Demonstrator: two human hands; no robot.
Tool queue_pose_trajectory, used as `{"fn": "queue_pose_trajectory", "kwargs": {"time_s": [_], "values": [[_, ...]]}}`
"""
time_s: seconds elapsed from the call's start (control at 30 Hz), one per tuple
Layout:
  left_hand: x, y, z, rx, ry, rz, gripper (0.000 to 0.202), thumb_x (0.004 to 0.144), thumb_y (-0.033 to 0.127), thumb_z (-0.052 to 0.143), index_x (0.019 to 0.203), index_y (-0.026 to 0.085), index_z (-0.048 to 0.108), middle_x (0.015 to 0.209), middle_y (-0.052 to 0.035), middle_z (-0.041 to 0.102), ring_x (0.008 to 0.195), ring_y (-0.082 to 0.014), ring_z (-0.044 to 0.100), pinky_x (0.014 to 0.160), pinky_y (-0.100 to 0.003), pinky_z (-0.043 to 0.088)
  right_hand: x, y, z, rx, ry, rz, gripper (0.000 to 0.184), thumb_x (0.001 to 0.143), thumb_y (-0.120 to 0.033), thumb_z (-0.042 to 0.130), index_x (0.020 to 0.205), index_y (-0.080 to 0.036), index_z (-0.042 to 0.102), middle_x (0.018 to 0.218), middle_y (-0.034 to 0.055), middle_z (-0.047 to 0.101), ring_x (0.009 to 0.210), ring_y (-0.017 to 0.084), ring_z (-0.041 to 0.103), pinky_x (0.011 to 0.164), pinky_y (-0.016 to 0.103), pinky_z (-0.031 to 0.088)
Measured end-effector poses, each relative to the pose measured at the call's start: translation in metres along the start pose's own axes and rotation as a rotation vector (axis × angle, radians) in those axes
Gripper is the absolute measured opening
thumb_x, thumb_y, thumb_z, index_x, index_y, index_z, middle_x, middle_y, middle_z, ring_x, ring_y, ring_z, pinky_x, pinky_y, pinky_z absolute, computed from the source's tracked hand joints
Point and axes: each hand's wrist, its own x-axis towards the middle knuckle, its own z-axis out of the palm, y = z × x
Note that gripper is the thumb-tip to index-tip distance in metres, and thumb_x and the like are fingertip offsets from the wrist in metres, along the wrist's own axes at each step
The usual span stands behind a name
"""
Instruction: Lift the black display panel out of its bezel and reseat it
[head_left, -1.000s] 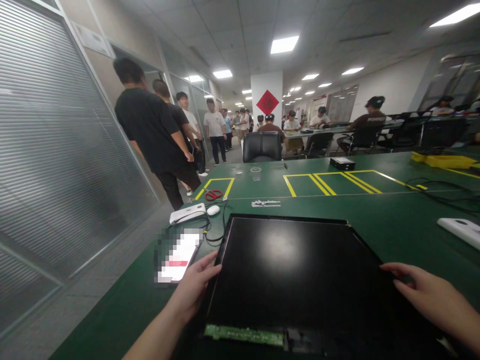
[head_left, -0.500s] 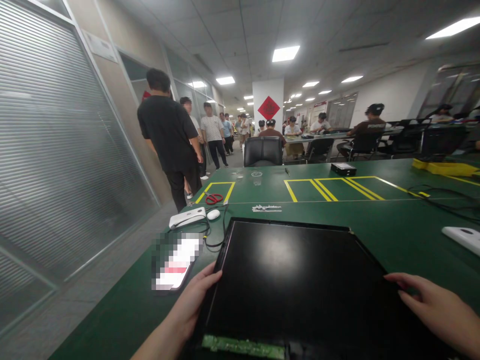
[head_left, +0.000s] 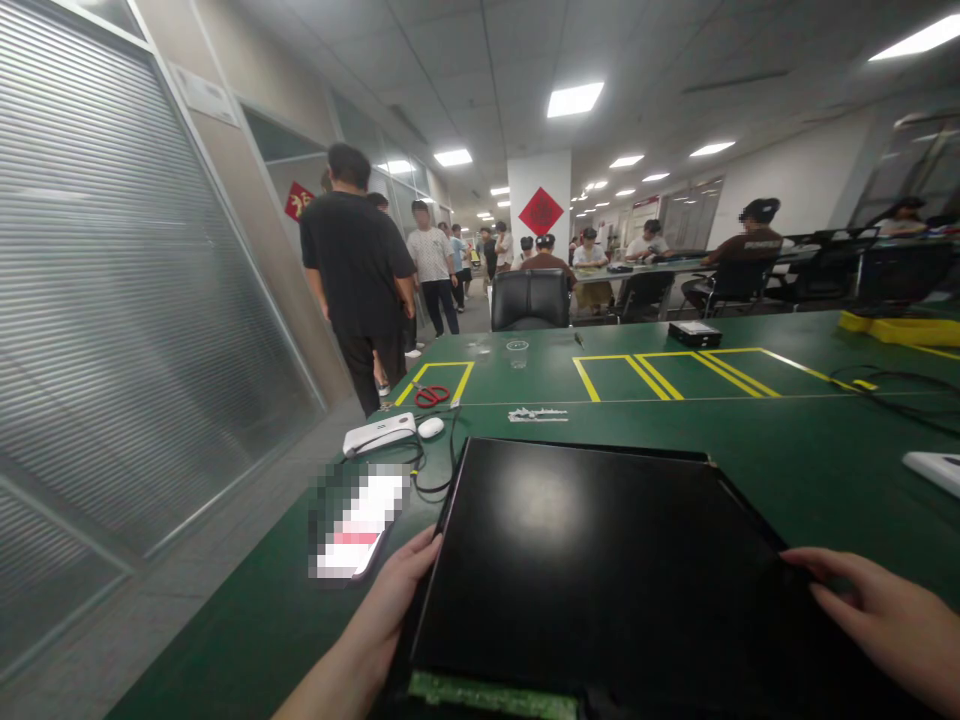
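Observation:
A large black display panel [head_left: 600, 570] in a thin dark frame is tilted toward me over the green table. A ceiling light reflects on its glossy face, and a green circuit strip [head_left: 491, 694] shows along its lower edge. My left hand [head_left: 397, 600] grips the panel's left edge, thumb on the front and the other fingers hidden behind. At the right edge, my right hand [head_left: 870, 605] pinches the rim between thumb and fingers. Beside my left wrist lies a phone [head_left: 356, 530] with a lit, blurred screen.
Red-handled scissors [head_left: 431, 396], a white power bank [head_left: 380, 433], a white earbud case [head_left: 430, 428] and black cables lie on the left. A clear cup [head_left: 517, 355], a black box [head_left: 694, 333] and a yellow tray [head_left: 900, 328] stand farther back. Several people are beyond the table.
A person in black has walked farther away along the aisle. My view has shifted slightly, while both hands keep hold of the panel.

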Motion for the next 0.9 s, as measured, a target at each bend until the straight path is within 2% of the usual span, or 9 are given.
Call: {"fn": "queue_pose_trajectory", "kwargs": {"time_s": [0.1,0.17,0.23,0.37,0.57,0.7,0.9], "values": [[0.0,0.001,0.003,-0.003,-0.004,-0.002,0.087,0.068,0.009,0.096,0.147,0.017,0.06,0.097,-0.0116,0.088,0.088,-0.0356,0.085,0.071,-0.038,0.067,0.0,0.0,0.001,0.0,0.0,0.005,0.045,0.055,-0.058,0.052,0.078,-0.035,0.083,0.093,0.0069,0.084,0.081,0.035,0.08,0.073,0.048,0.062],[-0.002,0.002,0.004,0.013,0.041,0.009,0.101,0.065,0.007,0.098,0.154,0.019,0.052,0.092,-0.0095,0.087,0.077,-0.0343,0.085,0.065,-0.037,0.066,0.0,0.003,0.003,0.002,0.011,0.005,0.045,0.055,-0.059,0.052,0.079,-0.036,0.083,0.095,0.0066,0.084,0.081,0.035,0.08,0.074,0.048,0.062],[-0.005,0.005,0.006,0.062,0.097,0.028,0.107,0.064,0.01,0.098,0.156,0.021,0.046,0.088,-0.008,0.087,0.069,-0.0334,0.083,0.061,-0.038,0.065,0.001,0.006,0.005,0.006,0.017,0.001,0.045,0.056,-0.059,0.053,0.08,-0.036,0.083,0.096,0.0065,0.085,0.083,0.036,0.08,0.075,0.048,0.063],[-0.016,0.011,0.01,0.166,0.077,0.071,0.097,0.069,0.02,0.099,0.152,0.019,0.048,0.09,-0.0106,0.087,0.071,-0.0338,0.083,0.063,-0.041,0.065,0.002,0.012,0.007,0.028,0.036,-0.034,0.042,0.058,-0.059,0.053,0.079,-0.037,0.083,0.096,0.0057,0.085,0.09,0.036,0.08,0.08,0.048,0.062],[-0.021,0.014,0.013,0.186,-0.004,0.079,0.076,0.065,0.034,0.102,0.131,0.018,0.069,0.097,-0.0105,0.087,0.078,-0.0302,0.083,0.068,-0.035,0.064,-0.001,0.002,0.005,0.058,0.022,0.026,0.043,0.053,-0.057,0.053,0.078,-0.037,0.083,0.093,0.006,0.084,0.087,0.036,0.08,0.078,0.047,0.062],[-0.02,0.015,0.013,0.211,-0.014,0.062,0.064,0.063,0.028,0.1,0.122,0.019,0.076,0.101,-0.0088,0.088,0.081,-0.0302,0.084,0.071,-0.036,0.064,-0.003,-0.008,0.002,0.046,0.027,0.033,0.045,0.052,-0.056,0.051,0.077,-0.036,0.082,0.091,0.0065,0.084,0.086,0.035,0.08,0.078,0.046,0.061],[-0.018,0.016,0.01,0.227,-0.033,0.049,0.058,0.067,0.021,0.093,0.123,0.02,0.078,0.097,-0.0082,0.088,0.079,-0.0293,0.083,0.073,-0.036,0.062,-0.002,-0.006,0.001,0.031,0.045,0.029,0.047,0.052,-0.059,0.051,0.077,-0.034,0.082,0.086,0.0058,0.083,0.08,0.034,0.079,0.072,0.045,0.06]]}}
